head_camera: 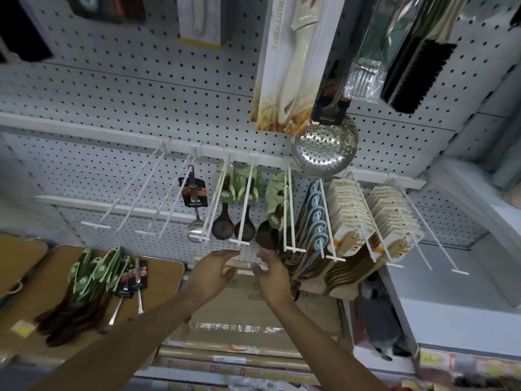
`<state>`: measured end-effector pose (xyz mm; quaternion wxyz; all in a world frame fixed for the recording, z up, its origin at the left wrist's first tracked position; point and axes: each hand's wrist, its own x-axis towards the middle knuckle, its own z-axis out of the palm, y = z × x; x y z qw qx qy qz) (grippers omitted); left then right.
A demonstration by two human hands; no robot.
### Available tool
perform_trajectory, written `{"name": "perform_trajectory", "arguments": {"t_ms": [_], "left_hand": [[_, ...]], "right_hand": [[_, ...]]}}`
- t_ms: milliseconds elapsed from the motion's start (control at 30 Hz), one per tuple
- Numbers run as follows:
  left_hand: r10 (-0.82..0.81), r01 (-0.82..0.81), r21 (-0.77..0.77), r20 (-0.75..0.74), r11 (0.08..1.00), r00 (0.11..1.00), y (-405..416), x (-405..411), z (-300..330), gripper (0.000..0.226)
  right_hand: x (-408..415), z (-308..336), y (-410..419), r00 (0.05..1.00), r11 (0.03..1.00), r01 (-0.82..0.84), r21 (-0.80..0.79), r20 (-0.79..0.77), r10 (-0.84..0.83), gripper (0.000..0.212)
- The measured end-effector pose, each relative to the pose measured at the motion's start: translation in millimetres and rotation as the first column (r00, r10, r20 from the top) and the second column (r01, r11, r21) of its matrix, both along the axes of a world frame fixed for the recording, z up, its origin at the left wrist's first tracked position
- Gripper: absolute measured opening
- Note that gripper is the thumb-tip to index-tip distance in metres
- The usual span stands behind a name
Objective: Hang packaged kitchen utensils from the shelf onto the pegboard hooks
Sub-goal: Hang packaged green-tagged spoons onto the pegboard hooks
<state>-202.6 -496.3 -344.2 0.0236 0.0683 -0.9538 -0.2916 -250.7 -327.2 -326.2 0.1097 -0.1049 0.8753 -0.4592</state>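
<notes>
Green-carded dark spoons (90, 280) wait in a pile on the shelf, well left of both hands. The left hand (214, 268) and right hand (270, 273) hover empty, fingers relaxed, under the half-filled hooks (244, 210). The person should lift one pack by its card and thread its hole squarely.
</notes>
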Motion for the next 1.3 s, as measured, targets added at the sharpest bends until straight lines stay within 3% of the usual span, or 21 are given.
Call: {"name": "perform_trajectory", "arguments": {"t_ms": [100, 233, 500, 933, 1300], "left_hand": [[-0.023, 0.021, -0.061, -0.045, 0.998, 0.999, -35, 27, 7, 0.043], [-0.033, 0.018, -0.14, -0.107, 0.99, 0.994, -80, 63, 18, 0.043], [-0.007, -0.037, -0.203, -0.212, 0.979, 0.977, -154, 126, 46, 0.053], [0.016, -0.066, -0.256, -0.194, 0.964, 0.981, -293, 237, 64, 0.061], [0.018, -0.038, -0.223, -0.093, 0.974, 0.995, -428, 312, 17, 0.051]], "right_hand": [[0, 1, 1, 0.961, 0.965, -0.198, 0.171, -0.161, 0.226, 0.042], [0, 8, -10, 0.837, 0.858, -0.395, 0.328, -0.256, 0.483, 0.048], [26, 28, -80, 0.613, 0.715, -0.563, 0.415, -0.371, 0.698, 0.05], [116, 44, -248, 0.461, 0.572, -0.674, 0.468, -0.338, 0.82, 0.059], [185, 16, -386, 0.489, 0.537, -0.666, 0.519, -0.24, 0.839, 0.057]]}}
